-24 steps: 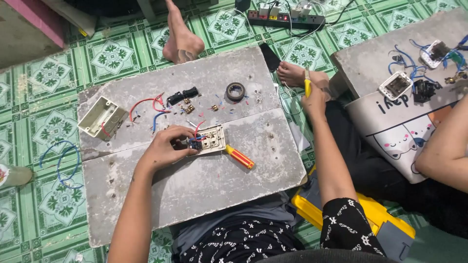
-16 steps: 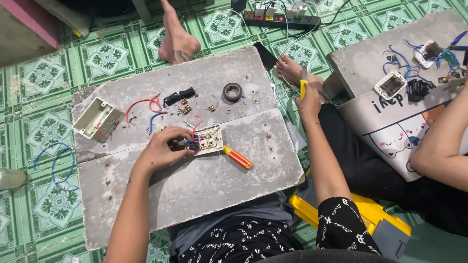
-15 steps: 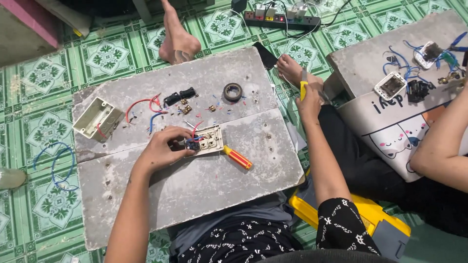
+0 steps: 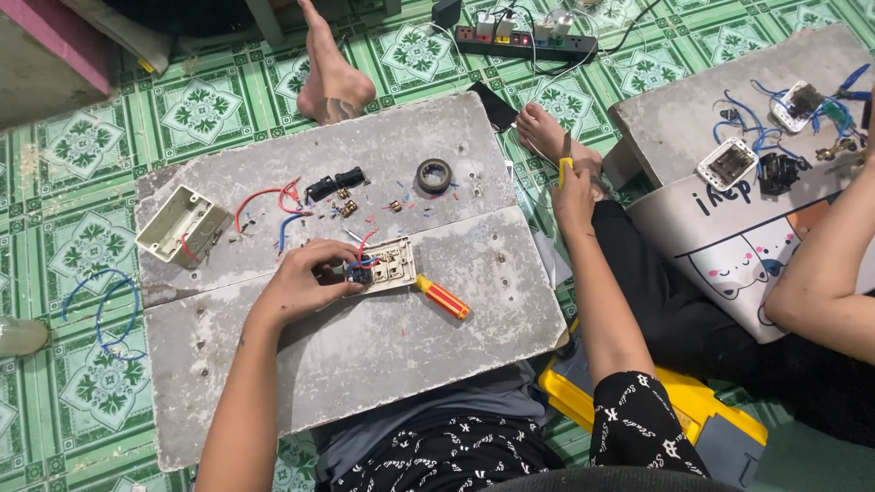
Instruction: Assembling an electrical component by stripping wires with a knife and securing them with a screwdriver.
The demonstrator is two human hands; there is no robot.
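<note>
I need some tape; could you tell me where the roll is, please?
The black tape roll lies on the grey board's far right part, beyond the switch plate and screwdriver.

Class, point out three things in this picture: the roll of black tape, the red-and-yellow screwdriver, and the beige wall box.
roll of black tape (image 4: pixel 434 175), head view, on its ring
red-and-yellow screwdriver (image 4: pixel 443 298), head view, on its handle
beige wall box (image 4: pixel 167 219), head view, on its outer wall

Left fingers (image 4: pixel 330 273) covered part of the switch plate (image 4: pixel 390 264); what they gripped was unclear. Right hand (image 4: pixel 572 196) hid most of a yellow tool (image 4: pixel 566 165). Co-worker's arm (image 4: pixel 825 273) ran off the right edge. Small parts (image 4: pixel 346 208) too tiny to identify.
</note>
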